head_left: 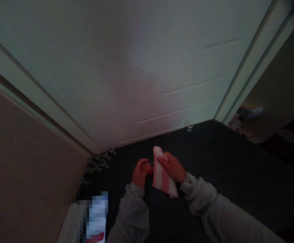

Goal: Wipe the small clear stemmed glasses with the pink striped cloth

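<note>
A pink-and-white striped cloth (161,175) hangs from my right hand (173,167), whose thumb presses on its front while the fingers wrap behind. Just to the left, my left hand (140,172) curls its fingers around what looks like a small clear glass (151,163). Only a glint of its edge shows between the hand and the cloth; its shape is mostly hidden. A reddish bit beside the left fingertips is too dark to make out. Both hands are close together above the dark table.
Several small stemmed glasses (100,162) stand in the left back corner of the dark table (212,175). One more stemmed glass (189,127) is at the back right, by the white heart-patterned panel (182,67). A lit phone-like screen (97,216), partly pixelated, lies front left.
</note>
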`<state>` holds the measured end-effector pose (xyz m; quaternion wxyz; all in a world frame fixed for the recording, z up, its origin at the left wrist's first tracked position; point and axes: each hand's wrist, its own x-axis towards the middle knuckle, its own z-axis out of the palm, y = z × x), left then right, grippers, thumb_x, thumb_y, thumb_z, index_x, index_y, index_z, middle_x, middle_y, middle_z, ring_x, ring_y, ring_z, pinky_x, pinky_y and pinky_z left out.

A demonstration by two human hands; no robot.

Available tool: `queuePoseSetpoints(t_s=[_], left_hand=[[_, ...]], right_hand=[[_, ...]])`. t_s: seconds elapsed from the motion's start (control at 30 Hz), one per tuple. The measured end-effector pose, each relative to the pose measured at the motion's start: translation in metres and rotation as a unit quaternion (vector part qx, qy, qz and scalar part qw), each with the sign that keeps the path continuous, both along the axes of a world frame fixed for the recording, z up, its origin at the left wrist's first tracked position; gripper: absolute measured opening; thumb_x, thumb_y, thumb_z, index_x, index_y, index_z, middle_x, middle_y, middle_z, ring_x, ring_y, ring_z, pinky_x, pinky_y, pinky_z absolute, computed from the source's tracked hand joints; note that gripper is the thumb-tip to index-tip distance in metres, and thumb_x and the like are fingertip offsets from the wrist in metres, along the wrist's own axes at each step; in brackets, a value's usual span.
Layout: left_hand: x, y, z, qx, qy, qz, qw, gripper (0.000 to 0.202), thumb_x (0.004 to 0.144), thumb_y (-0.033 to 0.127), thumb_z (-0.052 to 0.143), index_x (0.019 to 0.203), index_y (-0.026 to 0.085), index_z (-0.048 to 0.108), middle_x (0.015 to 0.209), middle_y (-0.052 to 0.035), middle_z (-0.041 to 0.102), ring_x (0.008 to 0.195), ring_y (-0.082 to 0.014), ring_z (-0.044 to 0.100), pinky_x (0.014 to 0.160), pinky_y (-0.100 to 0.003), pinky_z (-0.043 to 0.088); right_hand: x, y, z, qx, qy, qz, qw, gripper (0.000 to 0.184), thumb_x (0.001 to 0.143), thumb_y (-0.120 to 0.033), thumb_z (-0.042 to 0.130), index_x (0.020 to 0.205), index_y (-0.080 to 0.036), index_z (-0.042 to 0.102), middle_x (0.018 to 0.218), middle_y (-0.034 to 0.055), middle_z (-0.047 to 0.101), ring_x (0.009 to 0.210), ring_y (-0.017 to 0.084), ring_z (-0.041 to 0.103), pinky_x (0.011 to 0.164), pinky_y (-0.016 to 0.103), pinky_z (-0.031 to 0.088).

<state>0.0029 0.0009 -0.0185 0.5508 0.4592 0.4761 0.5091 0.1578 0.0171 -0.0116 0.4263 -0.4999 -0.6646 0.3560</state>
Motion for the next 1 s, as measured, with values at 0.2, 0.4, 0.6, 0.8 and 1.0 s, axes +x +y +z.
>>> queuePoseSetpoints(t_s=[0.2, 0.4, 0.6, 0.8, 1.0], left_hand=[[0.0, -0.001, 0.004, -0.009, 0.008, -0.013, 1.0, 0.036, 0.056, 0.032, 0.069, 0.082, 0.015, 0.051, 0.054, 0.0036, 0.058, 0.046, -0.0085, 0.049, 0.049, -0.021, 0.037], [-0.002, 0.003, -0.004, -0.011, 0.015, -0.007, 1.0, 0.031, 0.064, 0.041, 0.061, 0.076, 0.015, 0.049, 0.052, 0.0012, 0.06, 0.044, -0.0096, 0.05, 0.048, -0.023, 0.038], [-0.004, 0.004, -0.008, -0.016, 0.018, 0.007, 1.0, 0.033, 0.069, 0.047, 0.054, 0.067, 0.015, 0.05, 0.051, 0.0002, 0.059, 0.045, -0.011, 0.052, 0.049, -0.024, 0.039], [0.001, 0.001, 0.001, -0.007, 0.017, 0.008, 1.0, 0.031, 0.065, 0.044, 0.059, 0.069, 0.015, 0.051, 0.05, 0.0028, 0.056, 0.044, -0.009, 0.049, 0.048, -0.023, 0.038], [0.002, -0.002, 0.007, -0.01, 0.013, -0.008, 1.0, 0.034, 0.057, 0.033, 0.068, 0.08, 0.016, 0.051, 0.051, 0.004, 0.057, 0.046, -0.0093, 0.05, 0.049, -0.022, 0.038]], right_hand=[[0.001, 0.0, -0.001, 0.001, 0.006, -0.017, 1.0, 0.026, 0.081, -0.037, 0.041, 0.063, -0.019, 0.046, 0.064, -0.0021, 0.046, 0.062, 0.013, 0.046, 0.058, 0.025, 0.037], [0.003, 0.001, -0.003, 0.01, 0.007, 0.013, 1.0, 0.02, 0.076, -0.034, 0.049, 0.066, -0.017, 0.05, 0.069, -0.0015, 0.046, 0.066, 0.014, 0.048, 0.061, 0.025, 0.039], [0.003, 0.0, -0.001, 0.013, 0.003, 0.03, 0.999, 0.018, 0.075, -0.032, 0.051, 0.065, -0.017, 0.05, 0.07, -0.0015, 0.047, 0.067, 0.014, 0.049, 0.063, 0.025, 0.039], [0.001, 0.0, -0.001, 0.003, -0.011, 0.007, 1.0, 0.023, 0.078, -0.036, 0.047, 0.063, -0.019, 0.046, 0.065, -0.0023, 0.045, 0.063, 0.014, 0.046, 0.06, 0.026, 0.037], [-0.001, 0.0, -0.002, -0.014, -0.011, -0.018, 1.0, 0.024, 0.079, -0.037, 0.042, 0.065, -0.018, 0.047, 0.064, -0.0013, 0.047, 0.061, 0.014, 0.046, 0.057, 0.026, 0.037]])
